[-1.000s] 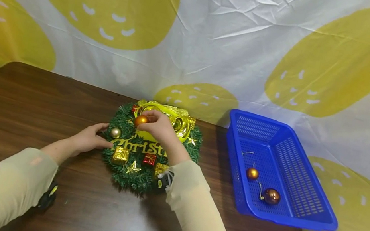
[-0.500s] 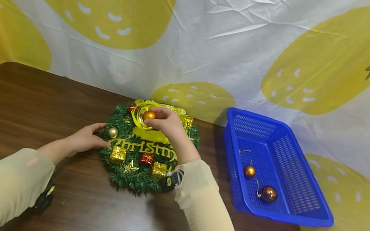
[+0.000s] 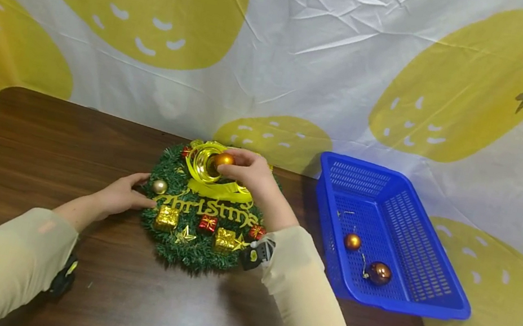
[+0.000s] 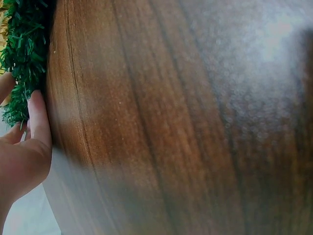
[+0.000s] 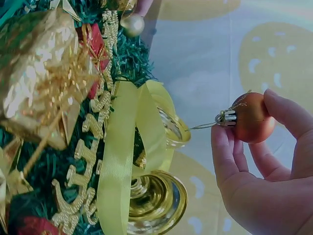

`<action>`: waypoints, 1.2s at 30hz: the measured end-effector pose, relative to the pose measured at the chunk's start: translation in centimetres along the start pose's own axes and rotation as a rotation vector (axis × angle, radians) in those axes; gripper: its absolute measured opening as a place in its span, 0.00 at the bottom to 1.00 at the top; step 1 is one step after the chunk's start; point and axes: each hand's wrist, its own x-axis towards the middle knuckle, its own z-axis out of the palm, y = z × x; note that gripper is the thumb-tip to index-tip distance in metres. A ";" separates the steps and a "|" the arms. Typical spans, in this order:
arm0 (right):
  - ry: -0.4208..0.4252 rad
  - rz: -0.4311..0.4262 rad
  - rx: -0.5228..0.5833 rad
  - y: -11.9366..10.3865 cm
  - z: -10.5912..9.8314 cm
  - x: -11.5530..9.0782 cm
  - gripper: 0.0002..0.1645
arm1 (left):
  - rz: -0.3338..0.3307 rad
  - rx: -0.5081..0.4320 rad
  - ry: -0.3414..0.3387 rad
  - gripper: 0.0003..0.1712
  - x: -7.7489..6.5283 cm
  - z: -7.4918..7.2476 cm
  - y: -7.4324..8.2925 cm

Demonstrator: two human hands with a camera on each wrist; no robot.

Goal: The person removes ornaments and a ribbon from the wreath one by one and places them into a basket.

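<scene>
A green Christmas wreath (image 3: 190, 259) with gold lettering, gift boxes, stars and bells lies on the table. At its left edge, my left hand (image 3: 120, 196) holds the greenery between thumb and fingers; part of that grip shows in the left wrist view. Over the bells (image 5: 156, 203) and yellow ribbon (image 5: 117, 156), my right hand (image 3: 251, 175) pinches an orange bauble (image 5: 254, 117) between thumb and fingers. The bauble's silver cap and thin hanging string (image 5: 203, 126) point toward the bells in the right wrist view. A small pale gold bauble (image 3: 159, 187) sits at the wreath's left.
To the right stands a blue plastic basket (image 3: 350, 282). Inside it are a small orange bauble (image 3: 353, 241) and a bigger brown bauble (image 3: 380, 273). Behind the wooden table (image 3: 64, 143) hangs a white cloth (image 3: 295, 77) with yellow fruit shapes.
My right hand has moved to the right across the bells, carrying the orange bauble. More of the gold lettering shows now. The left hand stays at the wreath's edge.
</scene>
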 end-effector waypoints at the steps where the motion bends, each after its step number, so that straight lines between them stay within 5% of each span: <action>1: 0.003 -0.006 -0.011 0.0 -0.1 -0.1 0.28 | -0.001 0.000 -0.001 0.52 0.0 0.0 0.0; 36: 0.135 -0.037 0.017 1.0 -7.4 -2.6 0.26 | 0.012 0.017 -0.004 0.53 0.3 0.0 -0.2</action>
